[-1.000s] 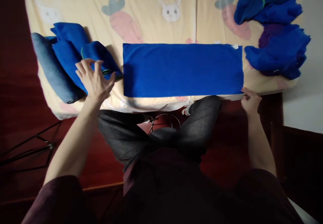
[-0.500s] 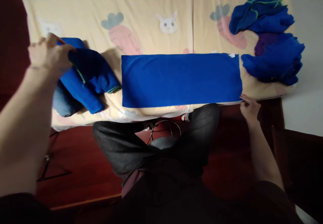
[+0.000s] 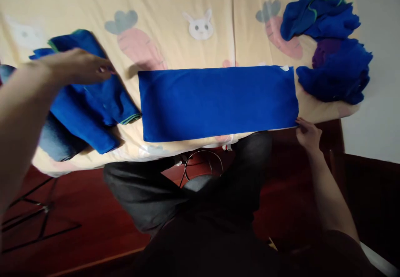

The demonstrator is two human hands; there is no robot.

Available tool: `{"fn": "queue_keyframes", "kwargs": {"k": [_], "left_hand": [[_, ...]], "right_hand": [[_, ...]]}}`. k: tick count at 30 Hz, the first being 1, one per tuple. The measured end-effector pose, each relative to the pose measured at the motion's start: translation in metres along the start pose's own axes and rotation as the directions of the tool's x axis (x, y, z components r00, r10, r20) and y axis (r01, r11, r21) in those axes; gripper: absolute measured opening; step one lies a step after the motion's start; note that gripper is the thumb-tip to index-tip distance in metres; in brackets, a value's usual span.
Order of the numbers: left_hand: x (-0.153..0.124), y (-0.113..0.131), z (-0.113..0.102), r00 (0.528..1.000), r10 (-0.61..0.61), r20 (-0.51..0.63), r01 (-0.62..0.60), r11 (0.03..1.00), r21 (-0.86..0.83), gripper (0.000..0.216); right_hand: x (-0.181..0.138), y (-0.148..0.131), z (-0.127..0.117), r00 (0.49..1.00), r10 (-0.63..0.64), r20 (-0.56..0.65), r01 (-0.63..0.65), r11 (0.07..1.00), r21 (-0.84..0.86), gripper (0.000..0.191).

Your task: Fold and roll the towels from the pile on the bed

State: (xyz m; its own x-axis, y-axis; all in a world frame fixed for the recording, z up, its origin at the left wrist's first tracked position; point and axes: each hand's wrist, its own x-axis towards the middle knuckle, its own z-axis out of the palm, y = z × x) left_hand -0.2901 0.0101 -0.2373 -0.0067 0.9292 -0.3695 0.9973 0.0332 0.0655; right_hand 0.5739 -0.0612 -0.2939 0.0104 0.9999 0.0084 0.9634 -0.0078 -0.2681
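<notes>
A blue towel [image 3: 218, 102] lies flat as a long rectangle along the near edge of the bed-like surface, a small white tag at its far right corner. My right hand [image 3: 308, 133] pinches its near right corner between thumb and fingers. My left hand [image 3: 89, 66] is over a green-edged blue folded towel [image 3: 120, 100] on the left, its fingers stretched toward the right and nothing visible in them. Beside that one lie another folded blue towel [image 3: 79, 114] and a greyish-blue folded one [image 3: 61, 139], partly covered by my forearm.
Crumpled blue cloths with green edging [image 3: 321, 12] lie at the far right, and another crumpled heap [image 3: 340, 73] with a purple piece [image 3: 325, 52] sits nearer. A cream sheet [image 3: 175, 27] with carrots and rabbits lies beneath. A white wall [image 3: 378, 81] stands at the right.
My left hand has let go of the green-edged folded towel, which now lies down beside the others, and has moved right. My right hand stays at the flat towel's corner. The view has shifted slightly.
</notes>
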Motion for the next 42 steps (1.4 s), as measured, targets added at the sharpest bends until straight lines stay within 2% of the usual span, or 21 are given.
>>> {"fn": "queue_keyframes", "kwargs": {"k": [2,3,5,7,9,10,13,15,18,22,24,26,29,32,36,39,42], "left_hand": [[-0.016,0.014,0.023,0.985,-0.108,0.134,0.098,0.992,0.078,0.05],[-0.025,0.022,0.031,0.982,-0.142,0.125,0.133,0.988,0.084,0.058],[-0.041,0.038,0.041,0.984,-0.171,-0.047,0.172,0.985,0.022,0.065],[-0.052,0.056,0.049,0.949,-0.212,-0.234,0.207,0.977,-0.045,0.061],[-0.059,0.076,0.058,0.919,-0.2,-0.341,0.181,0.98,-0.086,0.059],[-0.061,0.086,0.063,0.919,-0.159,-0.36,0.133,0.986,-0.097,0.06],[-0.067,0.104,0.083,0.931,-0.059,-0.361,0.012,0.991,-0.133,0.064],[-0.072,0.104,0.094,0.925,-0.074,-0.372,0.018,0.988,-0.152,0.066],[-0.081,0.087,0.1,0.922,-0.085,-0.377,0.036,0.99,-0.136,0.072],[-0.089,0.064,0.095,0.935,-0.061,-0.35,0.033,0.996,-0.085,0.076],[-0.095,0.066,0.093,0.931,-0.054,-0.36,0.042,0.998,-0.041,0.074],[-0.104,0.078,0.094,0.939,0.022,-0.342,-0.017,1.0,0.016,0.071],[-0.123,0.094,0.101,0.961,0.153,-0.232,-0.14,0.988,0.072,0.06],[-0.141,0.089,0.108,0.975,0.142,-0.171,-0.127,0.987,0.097,0.045],[-0.158,0.071,0.109,0.982,0.094,-0.163,-0.072,0.989,0.132,0.035],[-0.173,0.086,0.108,0.98,0.082,-0.18,-0.072,0.996,0.06,0.038],[-0.194,0.122,0.119,0.974,0.173,-0.144,-0.184,0.98,-0.069,0.042]], "right_hand": [[-0.001,0.0,0.002,1.0,-0.008,0.004,0.008,1.0,-0.016,0.038],[-0.001,0.001,0.003,1.0,-0.018,0.008,0.018,0.999,-0.027,0.038],[0.0,0.004,0.005,0.999,-0.046,0.012,0.047,0.997,-0.064,0.037],[0.0,0.007,0.008,0.995,-0.095,0.002,0.095,0.988,-0.121,0.038],[-0.001,0.006,0.011,0.985,-0.168,-0.024,0.162,0.972,-0.173,0.042],[-0.002,0.005,0.013,0.977,-0.211,-0.034,0.201,0.962,-0.187,0.046],[-0.007,-0.004,0.019,0.945,-0.327,0.01,0.324,0.931,-0.167,0.054],[-0.01,-0.011,0.022,0.93,-0.359,0.072,0.366,0.92,-0.139,0.057],[-0.014,-0.016,0.025,0.937,-0.338,0.092,0.348,0.93,-0.119,0.06],[-0.017,-0.014,0.026,0.949,-0.308,0.067,0.313,0.946,-0.083,0.06],[-0.018,-0.012,0.026,0.945,-0.319,0.067,0.323,0.945,-0.052,0.06],[-0.018,-0.012,0.027,0.941,-0.331,0.066,0.333,0.942,-0.026,0.06],[-0.019,-0.015,0.029,0.944,-0.327,0.054,0.328,0.945,-0.012,0.06],[-0.021,-0.018,0.028,0.943,-0.328,0.05,0.328,0.945,0.001,0.061],[-0.024,-0.018,0.024,0.934,-0.354,0.041,0.353,0.935,0.025,0.053],[-0.023,-0.015,0.024,0.933,-0.357,0.036,0.356,0.934,0.039,0.05],[-0.021,-0.013,0.028,0.933,-0.359,0.022,0.357,0.932,0.059,0.049]]}}
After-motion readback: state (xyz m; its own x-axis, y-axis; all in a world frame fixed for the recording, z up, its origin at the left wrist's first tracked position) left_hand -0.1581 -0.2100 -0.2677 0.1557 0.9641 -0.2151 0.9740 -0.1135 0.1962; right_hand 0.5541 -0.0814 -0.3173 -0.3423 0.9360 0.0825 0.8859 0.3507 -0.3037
